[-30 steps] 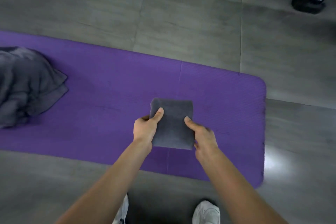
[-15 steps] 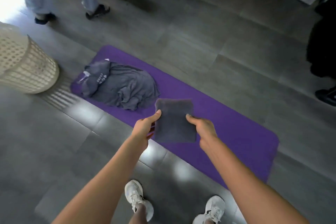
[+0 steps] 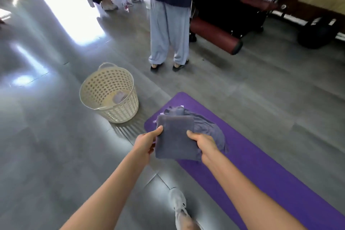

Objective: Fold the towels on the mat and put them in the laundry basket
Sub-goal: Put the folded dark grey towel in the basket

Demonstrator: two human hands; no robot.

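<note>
Both hands, left (image 3: 145,144) and right (image 3: 202,143), pinch the folded towel (image 3: 174,136) by its sides; the basket (image 3: 109,93) sits ahead-left off the mat's (image 3: 261,164) corner, nearer the left hand.

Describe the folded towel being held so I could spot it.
Find the purple mat on the grey floor. At its far end, the left hand and right hand pinch the folded towel, a neat grey square. The crumpled pile behind it lies loose on the mat; another grey piece sits inside the cream basket.
</note>
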